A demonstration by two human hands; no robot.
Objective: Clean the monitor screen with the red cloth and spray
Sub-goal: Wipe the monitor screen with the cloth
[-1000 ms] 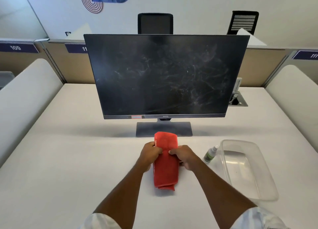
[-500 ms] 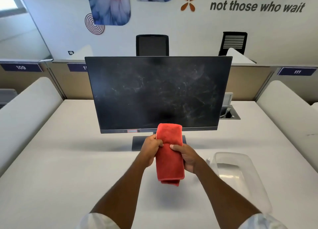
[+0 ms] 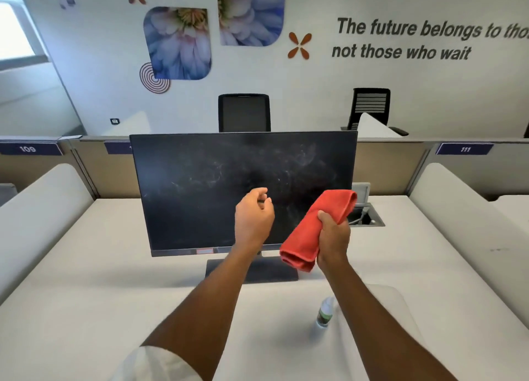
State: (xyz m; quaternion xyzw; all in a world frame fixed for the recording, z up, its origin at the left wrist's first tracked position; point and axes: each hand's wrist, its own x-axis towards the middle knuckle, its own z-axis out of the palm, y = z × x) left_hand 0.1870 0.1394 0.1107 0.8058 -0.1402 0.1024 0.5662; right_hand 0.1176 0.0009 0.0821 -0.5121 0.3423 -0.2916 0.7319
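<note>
A dark monitor [image 3: 200, 180] with whitish smears on its screen stands on its stand in the middle of the white desk [image 3: 86, 295]. My right hand [image 3: 333, 237] grips the folded red cloth [image 3: 317, 223], held up in front of the screen's lower right part. My left hand [image 3: 253, 217] is raised before the screen's centre, fingers loosely curled and holding nothing. A small spray bottle [image 3: 325, 313] with a green label stands on the desk between my forearms, partly behind my right arm.
A clear plastic tub [image 3: 400, 303] sits on the desk right of the bottle, mostly hidden by my right arm. A cable port [image 3: 365, 217] is sunk in the desk behind the monitor. Padded dividers flank both sides. Two office chairs stand beyond the partition.
Both hands rose from the desk to screen height. My left hand let go of the cloth, which my right hand now holds alone and has moved to the right. My view tilted up.
</note>
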